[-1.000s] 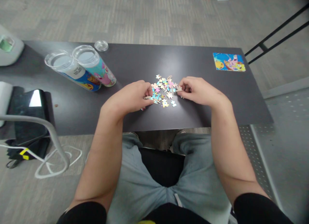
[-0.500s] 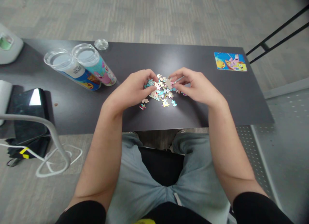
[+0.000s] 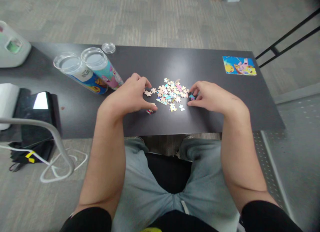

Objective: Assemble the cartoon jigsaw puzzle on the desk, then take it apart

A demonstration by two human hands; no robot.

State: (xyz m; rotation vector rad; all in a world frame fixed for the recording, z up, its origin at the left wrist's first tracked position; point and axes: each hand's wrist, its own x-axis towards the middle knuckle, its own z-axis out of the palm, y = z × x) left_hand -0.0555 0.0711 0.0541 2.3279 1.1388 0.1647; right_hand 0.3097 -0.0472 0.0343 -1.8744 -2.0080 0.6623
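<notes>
A loose pile of jigsaw puzzle pieces (image 3: pixel 172 91) lies on the dark table (image 3: pixel 175 122), some with the pale back up and some with colour showing. To the left of the pile, my left hand (image 3: pixel 131 95) is open, thumb and fingers spread around a few stray pieces. Its thumb is at a red-and-white puzzle piece (image 3: pixel 149 111), partly covering it. On the pile's right side, my right hand (image 3: pixel 208 95) rests with thumb and fingers apart, curved around a blue-purple puzzle piece (image 3: pixel 191 97) on the table. Neither hand has lifted a piece.
Two printed cylindrical tubs (image 3: pixel 87 78) with clear rims stand at the left, a clear lid (image 3: pixel 108 48) behind them. A cartoon picture card (image 3: pixel 239 65) lies at the far right. A black tablet-like device (image 3: pixel 37 115) and a grey curved tube (image 3: pixel 53 132) are at the left edge.
My hands have moved apart, left hand leftward and right hand rightward, away from the middle of the pile. More of the pieces between them now shows.
</notes>
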